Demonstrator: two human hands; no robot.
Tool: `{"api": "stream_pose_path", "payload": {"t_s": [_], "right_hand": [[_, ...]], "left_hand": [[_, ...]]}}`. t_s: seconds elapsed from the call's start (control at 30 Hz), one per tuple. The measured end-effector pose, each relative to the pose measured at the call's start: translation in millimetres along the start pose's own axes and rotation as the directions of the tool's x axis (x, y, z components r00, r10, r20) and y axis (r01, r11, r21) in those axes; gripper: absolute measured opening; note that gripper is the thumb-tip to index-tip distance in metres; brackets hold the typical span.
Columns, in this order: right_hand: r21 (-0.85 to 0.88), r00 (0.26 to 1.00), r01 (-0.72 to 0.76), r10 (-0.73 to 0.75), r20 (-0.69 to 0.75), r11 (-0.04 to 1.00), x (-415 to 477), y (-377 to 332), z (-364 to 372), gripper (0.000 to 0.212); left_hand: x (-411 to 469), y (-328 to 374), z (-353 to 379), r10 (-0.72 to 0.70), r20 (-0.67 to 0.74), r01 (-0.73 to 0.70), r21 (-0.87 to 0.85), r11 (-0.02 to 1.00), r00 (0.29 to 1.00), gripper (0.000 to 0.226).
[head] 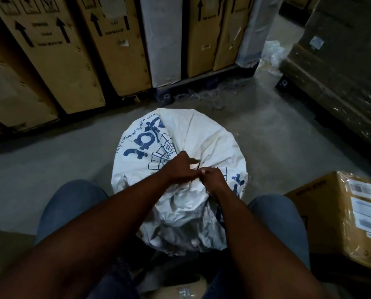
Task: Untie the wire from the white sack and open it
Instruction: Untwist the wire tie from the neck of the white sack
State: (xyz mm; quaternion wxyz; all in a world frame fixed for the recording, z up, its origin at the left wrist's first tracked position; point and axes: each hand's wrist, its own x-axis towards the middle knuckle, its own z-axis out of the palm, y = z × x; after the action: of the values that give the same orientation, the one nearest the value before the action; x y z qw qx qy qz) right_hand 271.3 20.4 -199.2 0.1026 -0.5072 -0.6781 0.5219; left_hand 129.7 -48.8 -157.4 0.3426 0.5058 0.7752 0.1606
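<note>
A full white sack [210,134] with blue printing stands on the concrete floor between my knees, its top gathered into a tight neck. Both hands meet at that neck. My left hand [180,167] is closed around the bunched fabric from the left. My right hand [212,176] pinches at the tie just beside it, fingertips touching the left hand. A thin dark wire [198,165] shows only as a short sliver between the two hands; the rest of it is hidden under my fingers.
Tall cardboard cartons [57,61] on a dark pallet [204,83] line the far side. A wrapped pallet load [339,67] stands at right. A taped box with labels [339,214] sits by my right knee. Crumpled plastic film [272,52] lies in the back gap.
</note>
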Motion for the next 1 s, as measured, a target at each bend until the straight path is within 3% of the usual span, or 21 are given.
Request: {"api": "stream_pose_path", "payload": {"t_s": [0.07, 0.1, 0.2, 0.27, 0.3, 0.4, 0.53, 0.6, 0.67, 0.73, 0.8, 0.9, 1.0], "right_hand": [[0.090, 0.998, -0.048, 0.052, -0.044, 0.995, 0.4, 5.2, 0.3, 0.020], [0.101, 0.994, -0.074, 0.081, -0.072, 0.992, 1.0, 6.3, 0.2, 0.016], [0.082, 0.979, -0.128, 0.139, -0.152, 0.988, 0.6, 6.3, 0.4, 0.012], [-0.013, 0.983, -0.085, 0.082, -0.166, 0.996, 2.2, 4.0, -0.1, 0.016], [-0.097, 0.985, -0.076, 0.059, -0.161, 0.992, 2.0, 1.8, -0.9, 0.020], [-0.318, 0.989, -0.063, 0.016, -0.149, 0.946, 1.3, -5.3, -6.2, 0.022], [-0.406, 0.980, -0.158, 0.092, -0.176, 0.900, -1.1, 4.1, -19.0, 0.027], [-0.377, 0.964, -0.218, 0.138, -0.228, 0.900, -2.8, 10.4, -28.4, 0.028], [-0.256, 0.946, -0.219, 0.141, -0.292, 0.941, -4.5, 5.2, -38.5, 0.028], [-0.139, 0.922, -0.129, 0.067, -0.382, 0.982, -4.2, -7.7, -49.2, 0.024], [0.035, 0.898, -0.062, 0.071, -0.434, 0.997, -3.8, -25.3, -59.8, 0.014], [0.328, 0.873, 0.017, 0.146, -0.465, 0.944, -6.1, -44.2, -80.0, 0.005], [0.399, 0.888, 0.048, 0.143, -0.436, 0.915, -10.1, -59.5, -97.6, 0.015]], "left_hand": [[-8.1, 4.5, 5.6, -0.098, 0.059, 0.087, 0.166, 0.982, 0.993, 0.114], [-10.1, 7.1, 7.0, -0.123, 0.074, 0.102, 0.241, 0.965, 0.990, 0.124], [-9.3, 15.7, 2.8, -0.123, 0.153, 0.055, 0.387, 0.920, 0.981, 0.131], [-6.1, 23.1, -2.4, -0.119, 0.222, -0.013, 0.514, 0.858, 0.968, 0.119], [-4.8, 26.7, -3.2, -0.104, 0.232, -0.046, 0.561, 0.826, 0.967, 0.103], [1.7, 30.9, -17.3, -0.002, 0.124, -0.073, 0.601, 0.796, 0.992, 0.053], [7.0, 15.2, -73.9, -0.057, -0.041, 0.070, 0.562, 0.824, 0.998, 0.041], [8.2, 6.4, -93.4, -0.117, -0.057, 0.129, 0.573, 0.809, 0.991, 0.042], [10.0, 9.4, -99.7, -0.184, 0.033, 0.136, 0.548, 0.825, 0.982, 0.045], [13.7, 24.1, -95.3, -0.226, 0.168, 0.130, 0.447, 0.885, 0.960, 0.055], [18.3, 43.3, -84.4, -0.226, 0.200, 0.145, 0.352, 0.925, 0.953, 0.063], [16.9, 72.7, -59.6, -0.014, 0.047, -0.002, 0.335, 0.942, 0.999, 0.061], [8.4, 100.2, -34.8, 0.137, -0.026, -0.126, 0.249, 0.960, 0.990, 0.059]]}}
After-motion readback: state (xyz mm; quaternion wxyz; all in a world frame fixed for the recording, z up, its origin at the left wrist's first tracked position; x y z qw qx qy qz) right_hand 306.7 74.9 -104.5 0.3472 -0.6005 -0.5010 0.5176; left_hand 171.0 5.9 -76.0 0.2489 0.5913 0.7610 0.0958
